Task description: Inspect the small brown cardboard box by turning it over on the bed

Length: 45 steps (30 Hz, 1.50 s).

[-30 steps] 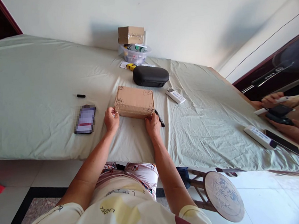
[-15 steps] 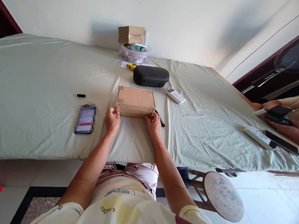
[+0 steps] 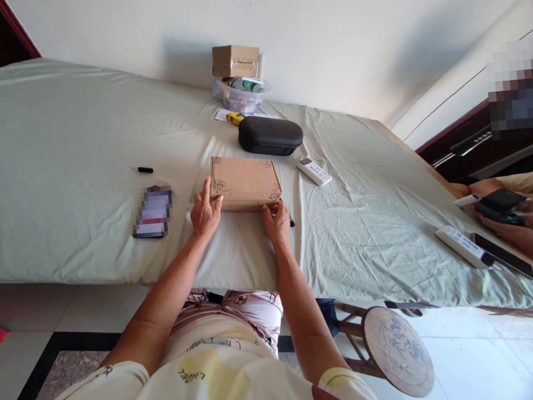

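A flat brown cardboard box lies on the pale green sheet in front of me. My left hand rests at the box's near left corner, fingers stretched out along its left side. My right hand presses against the near right corner with fingers curled on the edge. A black marker lies just right of my right hand, partly hidden by it.
A phone lies left of the box, a small black cap beyond it. A black case, white remote, plastic tub and small carton are behind. Another person's hands hold a device at right. A stool stands below.
My left hand has opened and its fingers now reach up along the box's left side. The box has shifted slightly away from me. The right hand stays at the near right corner.
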Each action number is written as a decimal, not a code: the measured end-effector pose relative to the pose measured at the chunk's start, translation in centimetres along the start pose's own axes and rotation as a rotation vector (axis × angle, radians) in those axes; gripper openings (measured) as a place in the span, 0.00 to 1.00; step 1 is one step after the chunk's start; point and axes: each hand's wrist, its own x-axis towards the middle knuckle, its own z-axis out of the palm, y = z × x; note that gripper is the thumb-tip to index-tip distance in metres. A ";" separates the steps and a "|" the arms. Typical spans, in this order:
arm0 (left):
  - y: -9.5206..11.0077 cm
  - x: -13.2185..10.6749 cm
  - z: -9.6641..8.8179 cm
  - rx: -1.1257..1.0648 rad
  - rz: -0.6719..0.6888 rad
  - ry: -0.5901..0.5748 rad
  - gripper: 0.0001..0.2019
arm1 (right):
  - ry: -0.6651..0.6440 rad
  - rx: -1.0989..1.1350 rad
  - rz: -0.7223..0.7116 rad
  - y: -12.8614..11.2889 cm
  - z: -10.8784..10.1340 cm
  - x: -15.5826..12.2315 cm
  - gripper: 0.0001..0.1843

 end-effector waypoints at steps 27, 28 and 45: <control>0.3 0.6 -0.5 -0.096 0.045 0.084 0.31 | 0.033 0.148 -0.125 -2.4 -0.7 -0.8 0.40; 0.3 0.6 -0.5 -0.098 0.044 0.077 0.31 | 0.004 0.154 -0.142 -2.3 -0.7 -0.7 0.39; -0.2 0.6 -0.1 -0.085 0.092 0.092 0.37 | 0.011 0.216 -0.213 -1.9 -0.1 -0.2 0.27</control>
